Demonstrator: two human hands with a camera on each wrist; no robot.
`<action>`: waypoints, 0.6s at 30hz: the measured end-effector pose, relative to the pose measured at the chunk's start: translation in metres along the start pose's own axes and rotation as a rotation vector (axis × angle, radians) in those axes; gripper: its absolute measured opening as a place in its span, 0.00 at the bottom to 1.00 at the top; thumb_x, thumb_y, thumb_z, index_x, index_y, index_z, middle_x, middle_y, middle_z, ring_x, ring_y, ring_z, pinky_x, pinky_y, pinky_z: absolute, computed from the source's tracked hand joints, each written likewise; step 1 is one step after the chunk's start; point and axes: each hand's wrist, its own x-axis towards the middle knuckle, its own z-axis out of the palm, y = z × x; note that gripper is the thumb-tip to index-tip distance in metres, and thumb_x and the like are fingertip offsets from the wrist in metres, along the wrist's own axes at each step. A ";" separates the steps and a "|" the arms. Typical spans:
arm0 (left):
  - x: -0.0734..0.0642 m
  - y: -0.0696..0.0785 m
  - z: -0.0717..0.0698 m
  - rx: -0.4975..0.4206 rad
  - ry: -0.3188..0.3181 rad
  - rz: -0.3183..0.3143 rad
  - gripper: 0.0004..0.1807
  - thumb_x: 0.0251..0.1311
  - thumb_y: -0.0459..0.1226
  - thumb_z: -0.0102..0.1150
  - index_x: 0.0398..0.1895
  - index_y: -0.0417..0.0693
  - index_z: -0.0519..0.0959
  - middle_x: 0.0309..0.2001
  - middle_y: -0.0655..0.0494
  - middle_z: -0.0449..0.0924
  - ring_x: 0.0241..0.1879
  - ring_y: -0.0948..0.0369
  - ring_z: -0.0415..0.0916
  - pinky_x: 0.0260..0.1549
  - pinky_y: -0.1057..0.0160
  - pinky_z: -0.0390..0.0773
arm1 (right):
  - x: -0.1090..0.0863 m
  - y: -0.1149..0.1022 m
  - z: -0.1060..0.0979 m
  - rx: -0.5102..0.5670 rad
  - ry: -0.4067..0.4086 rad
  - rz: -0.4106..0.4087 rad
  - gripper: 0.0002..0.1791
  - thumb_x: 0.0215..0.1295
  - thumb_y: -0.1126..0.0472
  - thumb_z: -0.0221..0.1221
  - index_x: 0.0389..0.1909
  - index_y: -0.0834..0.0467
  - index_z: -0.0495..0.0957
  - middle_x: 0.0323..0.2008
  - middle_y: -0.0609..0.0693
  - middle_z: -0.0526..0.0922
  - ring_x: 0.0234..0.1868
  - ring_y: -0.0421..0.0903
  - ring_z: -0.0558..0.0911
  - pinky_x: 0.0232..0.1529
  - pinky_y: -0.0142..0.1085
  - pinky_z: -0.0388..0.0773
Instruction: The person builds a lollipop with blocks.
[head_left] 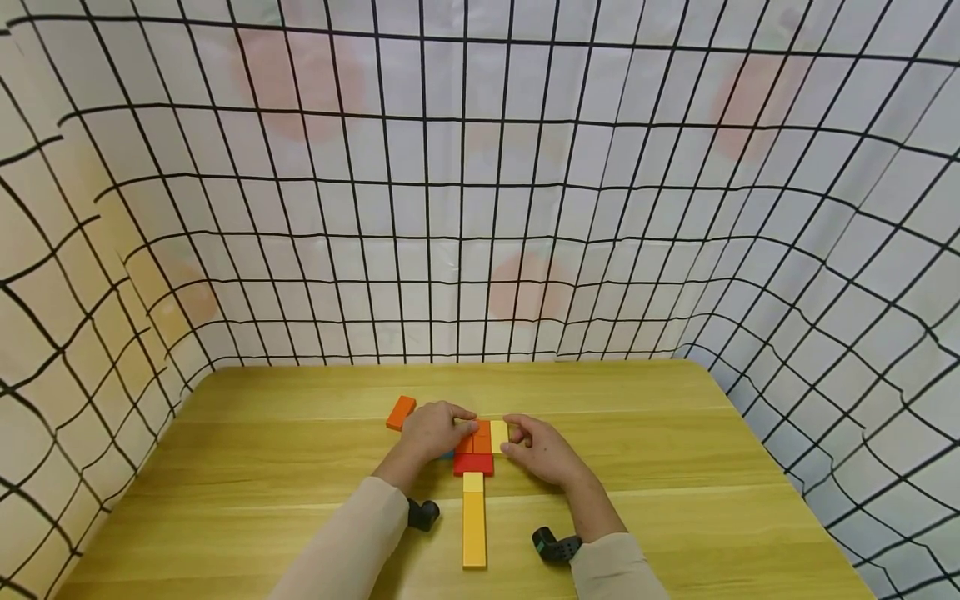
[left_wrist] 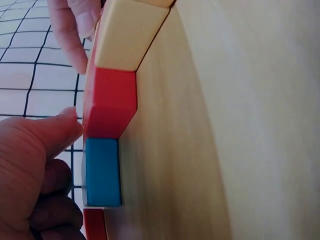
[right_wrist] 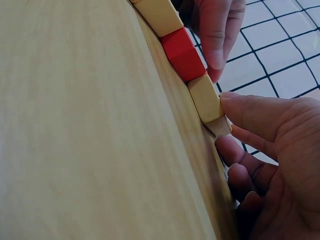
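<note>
In the head view a flat arrangement of blocks lies on the table. Two orange blocks (head_left: 482,438) stand side by side behind a red block (head_left: 473,465). Along their right side is a pale yellow block (head_left: 499,437), which my right hand (head_left: 550,454) pinches between thumb and forefinger. My left hand (head_left: 435,433) reaches over from the left, its thumb and forefinger touching the orange blocks. Partly beneath it is a blue block (left_wrist: 103,172), clearer in the left wrist view. Nearer me, a small yellow block (head_left: 473,482) and a long yellow block (head_left: 474,531) form a line.
A loose orange block (head_left: 401,412) lies left of the arrangement, behind the left hand. Black wrist cameras (head_left: 423,515) hang below both forearms. White walls with a black grid (head_left: 465,183) surround the wooden table (head_left: 637,400) at the back and sides.
</note>
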 end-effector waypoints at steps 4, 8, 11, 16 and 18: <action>-0.003 -0.004 -0.005 -0.077 0.045 -0.007 0.17 0.70 0.53 0.59 0.57 0.65 0.86 0.29 0.55 0.86 0.21 0.61 0.67 0.17 0.64 0.60 | 0.001 0.001 0.000 -0.003 0.002 -0.001 0.26 0.69 0.56 0.66 0.66 0.53 0.76 0.41 0.46 0.79 0.37 0.43 0.74 0.44 0.39 0.72; -0.006 -0.012 -0.012 -0.101 0.113 -0.052 0.17 0.73 0.51 0.56 0.59 0.65 0.84 0.24 0.51 0.83 0.16 0.60 0.61 0.17 0.64 0.57 | 0.001 0.002 0.000 -0.002 -0.002 -0.012 0.26 0.69 0.57 0.65 0.67 0.54 0.75 0.41 0.46 0.79 0.37 0.43 0.73 0.44 0.39 0.72; -0.009 -0.019 -0.018 -0.066 0.176 -0.093 0.17 0.72 0.50 0.56 0.59 0.64 0.84 0.32 0.52 0.87 0.21 0.60 0.69 0.20 0.64 0.63 | 0.001 0.003 0.001 -0.015 -0.004 -0.018 0.26 0.69 0.57 0.65 0.67 0.54 0.75 0.41 0.46 0.79 0.37 0.43 0.73 0.44 0.38 0.72; -0.013 -0.030 -0.025 -0.005 0.214 -0.146 0.16 0.71 0.48 0.57 0.57 0.64 0.85 0.47 0.55 0.89 0.30 0.58 0.76 0.25 0.62 0.70 | 0.001 0.004 0.001 -0.034 -0.004 -0.022 0.27 0.69 0.56 0.65 0.67 0.54 0.75 0.41 0.46 0.79 0.37 0.42 0.73 0.44 0.37 0.72; -0.014 -0.032 -0.026 0.012 0.208 -0.156 0.16 0.70 0.48 0.57 0.57 0.64 0.85 0.48 0.55 0.89 0.29 0.58 0.75 0.24 0.62 0.70 | 0.001 0.004 0.001 -0.030 0.000 -0.024 0.26 0.69 0.56 0.65 0.67 0.55 0.75 0.41 0.47 0.79 0.37 0.42 0.73 0.44 0.37 0.72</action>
